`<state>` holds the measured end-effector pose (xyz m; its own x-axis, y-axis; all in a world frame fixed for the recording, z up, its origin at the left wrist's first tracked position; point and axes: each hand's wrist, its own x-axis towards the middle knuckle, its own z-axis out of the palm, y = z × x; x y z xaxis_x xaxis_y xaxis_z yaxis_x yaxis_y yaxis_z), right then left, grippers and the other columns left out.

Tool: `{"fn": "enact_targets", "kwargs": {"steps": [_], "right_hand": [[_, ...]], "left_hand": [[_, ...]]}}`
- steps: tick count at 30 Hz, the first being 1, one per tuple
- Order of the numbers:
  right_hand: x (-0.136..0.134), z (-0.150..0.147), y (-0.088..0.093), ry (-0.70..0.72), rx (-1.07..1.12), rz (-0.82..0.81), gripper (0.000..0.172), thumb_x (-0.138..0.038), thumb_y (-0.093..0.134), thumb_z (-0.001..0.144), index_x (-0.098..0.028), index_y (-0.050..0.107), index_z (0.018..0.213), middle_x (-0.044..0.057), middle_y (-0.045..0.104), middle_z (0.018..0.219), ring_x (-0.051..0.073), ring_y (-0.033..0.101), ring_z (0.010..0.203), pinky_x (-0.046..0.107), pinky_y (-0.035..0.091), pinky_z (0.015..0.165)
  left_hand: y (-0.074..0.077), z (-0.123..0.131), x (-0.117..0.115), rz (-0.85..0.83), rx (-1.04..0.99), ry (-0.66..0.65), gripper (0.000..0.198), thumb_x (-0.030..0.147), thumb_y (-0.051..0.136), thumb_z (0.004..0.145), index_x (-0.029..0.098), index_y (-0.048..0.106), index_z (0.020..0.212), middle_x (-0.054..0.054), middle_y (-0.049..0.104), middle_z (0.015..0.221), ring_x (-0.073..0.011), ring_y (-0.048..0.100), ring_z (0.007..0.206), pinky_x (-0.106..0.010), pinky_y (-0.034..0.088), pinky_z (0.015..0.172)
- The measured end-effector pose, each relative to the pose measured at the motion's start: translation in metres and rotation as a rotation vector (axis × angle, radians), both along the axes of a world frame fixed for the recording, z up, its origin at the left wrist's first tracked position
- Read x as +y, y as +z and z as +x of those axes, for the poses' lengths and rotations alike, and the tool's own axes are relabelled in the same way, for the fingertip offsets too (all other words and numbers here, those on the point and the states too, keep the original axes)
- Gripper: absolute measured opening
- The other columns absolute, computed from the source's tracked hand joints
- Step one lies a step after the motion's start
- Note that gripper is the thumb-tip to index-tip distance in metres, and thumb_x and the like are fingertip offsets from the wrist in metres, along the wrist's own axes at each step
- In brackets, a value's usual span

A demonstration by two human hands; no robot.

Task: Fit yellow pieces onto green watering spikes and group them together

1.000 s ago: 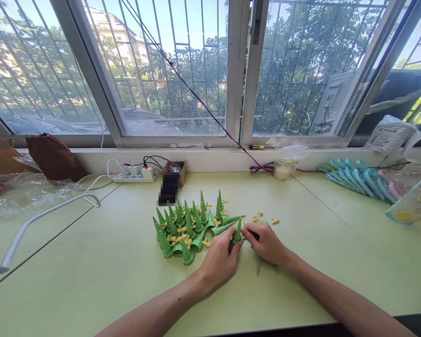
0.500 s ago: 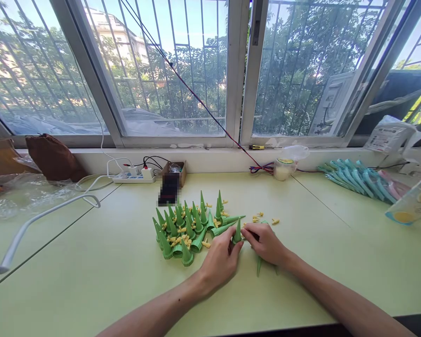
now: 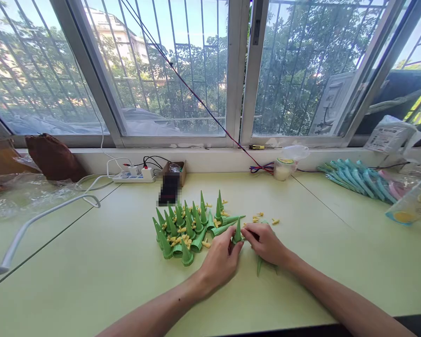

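Note:
My left hand (image 3: 221, 256) grips a green plastic cone spike (image 3: 238, 232) upright by its wide base, tip pointing up. Close against its right side, my right hand (image 3: 264, 242) is closed in a pinch near the cone's base; whatever its fingertips hold is hidden. Left of the hands stands a cluster of green cones (image 3: 187, 253), most upright and some lying on their sides. Small yellow valve-like pieces (image 3: 206, 244) lie among them. A few more yellow pieces (image 3: 275, 221) rest beyond my right hand. Under that hand, a green tip (image 3: 259, 267) sticks out, mostly covered.
Behind the cones are a pixelated dark object (image 3: 169, 188), a small cardboard box (image 3: 183, 171) and a white power strip (image 3: 135, 176). A jar (image 3: 284, 169) stands by the sill. Blue-green packets (image 3: 358, 180) lie at right. A white tube (image 3: 38, 220) crosses the left side.
Hardly anything differs. Both hands stay in the same place around the upright cone.

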<state>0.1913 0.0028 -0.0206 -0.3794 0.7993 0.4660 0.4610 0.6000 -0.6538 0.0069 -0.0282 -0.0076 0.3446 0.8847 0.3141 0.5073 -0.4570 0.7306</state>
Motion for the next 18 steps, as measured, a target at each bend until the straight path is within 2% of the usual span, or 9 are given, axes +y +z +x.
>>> {"fn": "enact_targets", "kwargs": {"steps": [18], "right_hand": [[-0.0007, -0.0003, 0.0016, -0.006, -0.02, 0.018, 0.04, -0.032, 0.045, 0.103, -0.022, 0.032, 0.066, -0.004, 0.041, 0.059, 0.013, 0.035, 0.055, 0.028, 0.028, 0.055]], "left_hand": [[-0.0013, 0.0, 0.0013, 0.009, -0.005, -0.003, 0.013, 0.023, 0.052, 0.094, 0.022, 0.044, 0.084, 0.003, 0.054, 0.068, -0.0142, 0.048, 0.059, -0.027, 0.034, 0.059]]}}
